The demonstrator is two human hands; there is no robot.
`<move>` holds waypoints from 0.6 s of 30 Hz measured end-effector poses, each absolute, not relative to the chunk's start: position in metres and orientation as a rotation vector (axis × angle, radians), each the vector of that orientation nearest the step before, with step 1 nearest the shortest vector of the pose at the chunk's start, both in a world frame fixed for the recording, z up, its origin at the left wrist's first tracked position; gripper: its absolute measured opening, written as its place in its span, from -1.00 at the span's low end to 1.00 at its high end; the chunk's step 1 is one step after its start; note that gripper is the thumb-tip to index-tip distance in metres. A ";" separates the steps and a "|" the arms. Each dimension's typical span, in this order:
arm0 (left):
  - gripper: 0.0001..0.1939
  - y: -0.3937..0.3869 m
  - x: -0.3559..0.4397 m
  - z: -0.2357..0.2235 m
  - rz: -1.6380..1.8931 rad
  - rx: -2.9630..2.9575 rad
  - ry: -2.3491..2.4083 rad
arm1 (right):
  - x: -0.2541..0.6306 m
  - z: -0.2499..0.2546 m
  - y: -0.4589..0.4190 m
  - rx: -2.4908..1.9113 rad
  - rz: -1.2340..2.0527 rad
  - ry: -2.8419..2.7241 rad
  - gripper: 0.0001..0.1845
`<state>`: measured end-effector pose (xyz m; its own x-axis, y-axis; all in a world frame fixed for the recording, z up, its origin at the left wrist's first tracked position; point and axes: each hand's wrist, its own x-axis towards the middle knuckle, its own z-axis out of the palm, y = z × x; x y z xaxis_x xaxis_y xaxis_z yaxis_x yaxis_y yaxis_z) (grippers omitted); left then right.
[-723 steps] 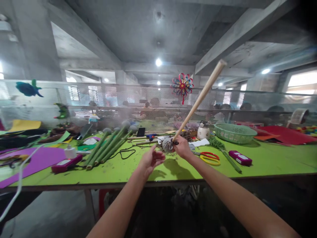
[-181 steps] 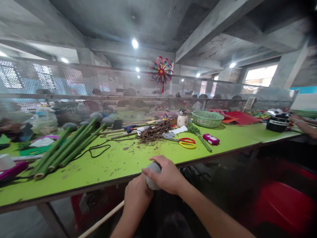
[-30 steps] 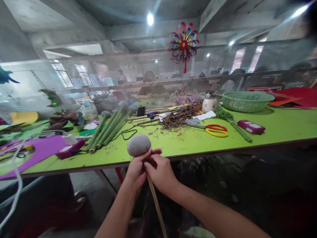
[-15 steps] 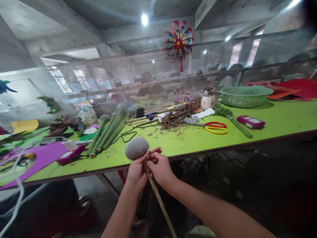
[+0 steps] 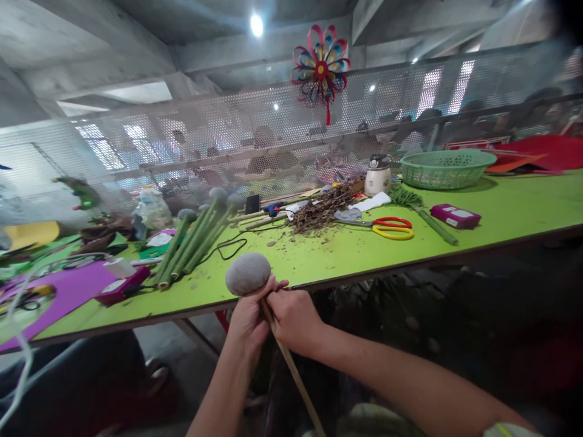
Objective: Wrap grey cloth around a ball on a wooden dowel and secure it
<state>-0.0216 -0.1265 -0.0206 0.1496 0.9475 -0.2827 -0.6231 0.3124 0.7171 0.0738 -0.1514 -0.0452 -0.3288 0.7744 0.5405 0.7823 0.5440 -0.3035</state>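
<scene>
Both hands hold a thin wooden stick (image 5: 291, 373) topped by a grey cloth-wrapped ball (image 5: 248, 274), in front of the green table's near edge. My left hand (image 5: 247, 318) is wrapped round the stick just under the ball. My right hand (image 5: 295, 318) pinches the stick right beside it, fingers closed. The stick slants down and to the right between my forearms.
On the green table (image 5: 346, 258) lie several green-wrapped sticks with grey heads (image 5: 194, 243), a heap of dry twigs (image 5: 321, 209), red and yellow scissors (image 5: 389, 227), a pink box (image 5: 455, 215), a green basket (image 5: 446, 168) and purple sheet (image 5: 68, 288). A mesh screen (image 5: 228, 145) backs it.
The view has shifted slightly; the ball and both hands sit a little lower and my right fingers have closed tighter on the stick beside my left hand.
</scene>
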 end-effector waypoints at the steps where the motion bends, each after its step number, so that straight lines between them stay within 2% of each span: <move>1: -0.88 -0.127 -0.020 -0.020 1.189 0.483 0.809 | 0.075 -0.042 -0.153 -1.258 -0.048 -2.180 -0.86; 8: -0.80 -0.134 -0.011 -0.019 1.204 0.444 0.833 | 0.079 -0.025 -0.165 -1.243 -0.130 -2.390 -0.80; 11: -0.81 -0.136 -0.008 -0.022 1.183 0.442 0.871 | 0.080 -0.028 -0.170 -1.266 -0.122 -2.411 -0.80; 16: -0.68 -0.136 -0.008 -0.026 1.220 0.468 0.884 | 0.076 -0.040 -0.171 -1.308 -0.107 -2.330 -0.84; 18: -0.70 -0.136 -0.009 -0.027 1.259 0.499 0.865 | 0.075 -0.045 -0.171 -1.320 -0.105 -2.276 -0.83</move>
<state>-0.0088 -0.1360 -0.0266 0.0641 0.9560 -0.2863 -0.6099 0.2646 0.7470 0.0752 -0.1709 -0.0449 -0.4026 0.7926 0.4580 0.8313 0.5260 -0.1797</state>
